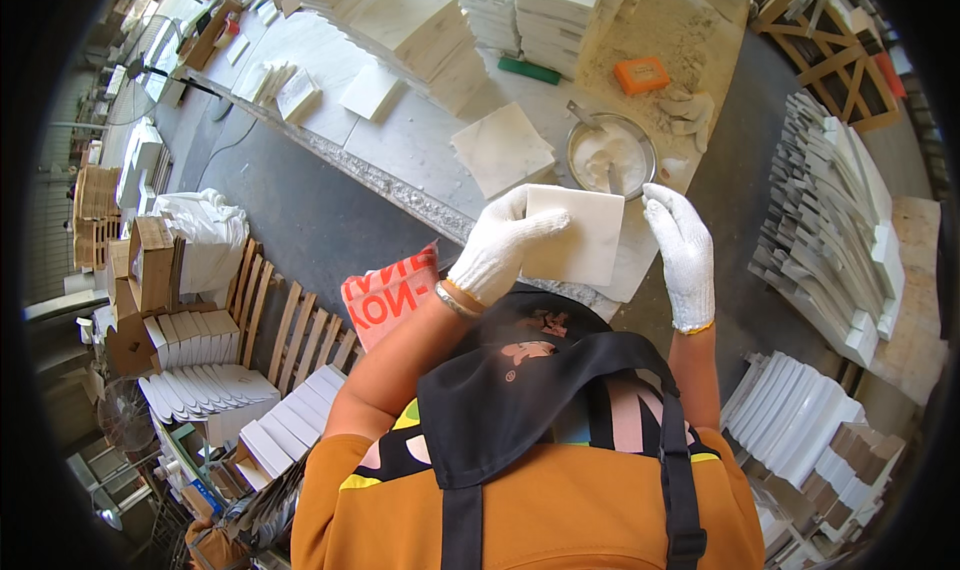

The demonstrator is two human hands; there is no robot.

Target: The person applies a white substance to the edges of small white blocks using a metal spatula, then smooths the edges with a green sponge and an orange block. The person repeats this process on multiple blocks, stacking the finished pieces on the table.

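Observation:
My left hand (pixel 504 249), in a white knit glove, grips a square white stone tile (pixel 585 243) by its left edge, thumb across the face. To the tile's right, my gloved right hand (pixel 681 258) is raised with nothing visible in it; its fingers lie near the rim of a metal bowl (pixel 651 161). White paste (pixel 611 150) fills part of the bowl, and two scraper-like tools stand in it, one a flat metal blade (pixel 585 116). Just beyond the held tile, a short stack of square tiles (pixel 506 150) rests on the stone-topped table (pixel 420 157).
Tall stacks of marble tiles (pixel 420 26) rise at the table's back. Near them lie a green block (pixel 529 70), an orange box (pixel 641 74) and a spare glove (pixel 688 112). Racked stone pieces (pixel 817 225) stand at right, wooden pallets (pixel 300 330) at left. The table's front edge is rough (pixel 360 171).

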